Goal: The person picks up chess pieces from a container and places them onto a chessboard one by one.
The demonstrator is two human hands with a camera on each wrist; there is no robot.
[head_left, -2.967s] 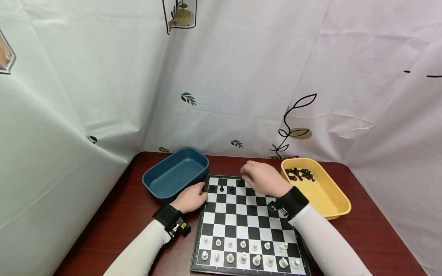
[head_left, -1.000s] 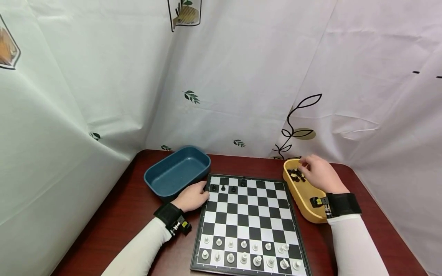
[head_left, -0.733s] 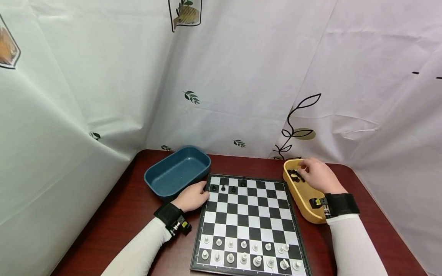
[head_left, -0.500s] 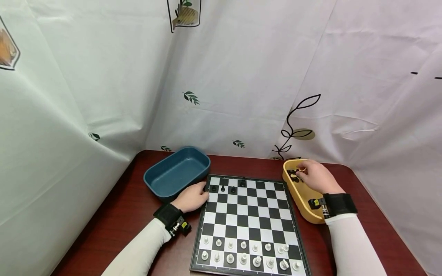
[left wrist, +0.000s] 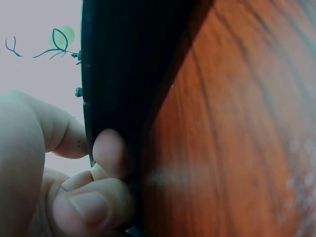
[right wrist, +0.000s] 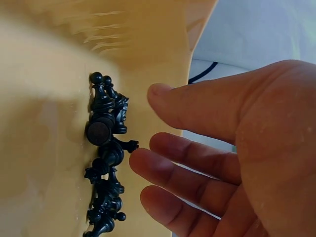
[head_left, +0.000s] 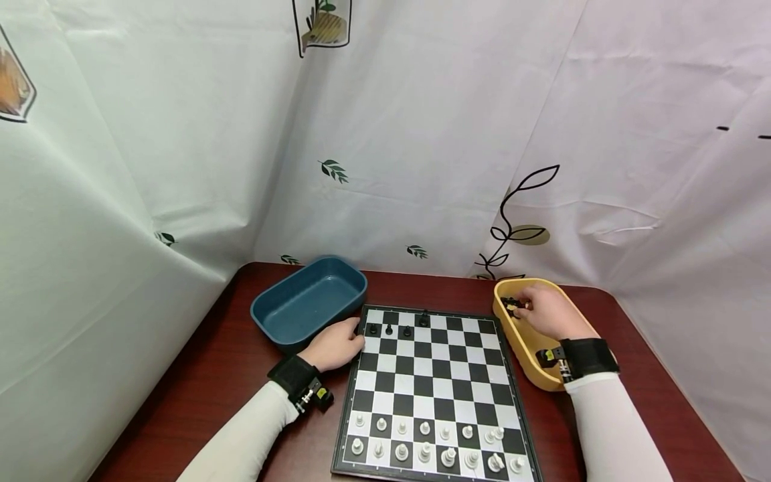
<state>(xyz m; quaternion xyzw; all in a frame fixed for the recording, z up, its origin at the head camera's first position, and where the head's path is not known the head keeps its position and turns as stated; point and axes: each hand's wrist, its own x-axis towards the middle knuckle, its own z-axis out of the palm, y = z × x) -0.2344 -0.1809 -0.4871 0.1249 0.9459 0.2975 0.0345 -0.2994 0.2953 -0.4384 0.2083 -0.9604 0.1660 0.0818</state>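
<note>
Chessboard (head_left: 430,391): white pieces (head_left: 424,448) ranked on the near rows, four black pieces (head_left: 397,328) on the far rows. Left hand (head_left: 334,345) pinches the board's left edge. Right hand (head_left: 545,311), fingers spread and holding nothing, reaches the loose black pieces (right wrist: 106,168) in the yellow tray (head_left: 524,348); step judged: selecting one (next needs a fingertip pinch). Blue tray (head_left: 307,301), red-brown table (head_left: 199,381), white printed curtain (head_left: 421,134) beyond.

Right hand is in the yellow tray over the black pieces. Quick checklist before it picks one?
1. Right hand holding nothing: ok, fingers apart beside the black pieces.
2. Pieces within reach in the yellow tray: ok, piled at its far end.
3. A single piece free to pinch: cannot tell, they lie tangled.
4. Left hand steadying the chessboard: ok, gripping its left edge.
5. Free squares on the far rows: ok, four black pieces stand there.
</note>
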